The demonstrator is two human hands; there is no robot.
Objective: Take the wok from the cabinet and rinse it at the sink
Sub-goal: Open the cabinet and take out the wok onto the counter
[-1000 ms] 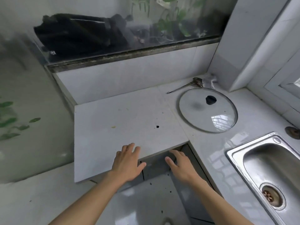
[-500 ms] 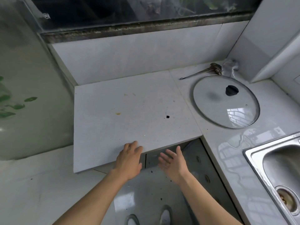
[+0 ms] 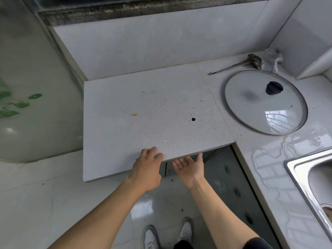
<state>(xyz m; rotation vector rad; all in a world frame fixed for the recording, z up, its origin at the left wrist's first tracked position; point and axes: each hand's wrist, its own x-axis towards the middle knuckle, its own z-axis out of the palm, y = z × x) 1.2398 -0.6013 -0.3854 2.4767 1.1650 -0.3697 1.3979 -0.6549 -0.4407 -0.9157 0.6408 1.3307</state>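
No wok is in view. A white stone countertop (image 3: 143, 112) overhangs a grey cabinet front (image 3: 221, 169) below it. My left hand (image 3: 147, 168) lies palm down at the countertop's front edge, fingers straight and resting on top. My right hand (image 3: 189, 168) is held palm up just under that edge, fingers straight, holding nothing. The steel sink (image 3: 309, 177) shows at the right edge, partly cut off by the frame.
A glass pot lid (image 3: 264, 105) with a black knob lies flat on the counter to the right. Behind it a metal ladle (image 3: 239, 64) and a crumpled bag (image 3: 273, 60) sit in the corner. White shoes (image 3: 168, 234) stand on the tiled floor below.
The view has tilted down and shifted left. My right hand has turned palm up beneath the countertop edge. My left hand stays at the edge.
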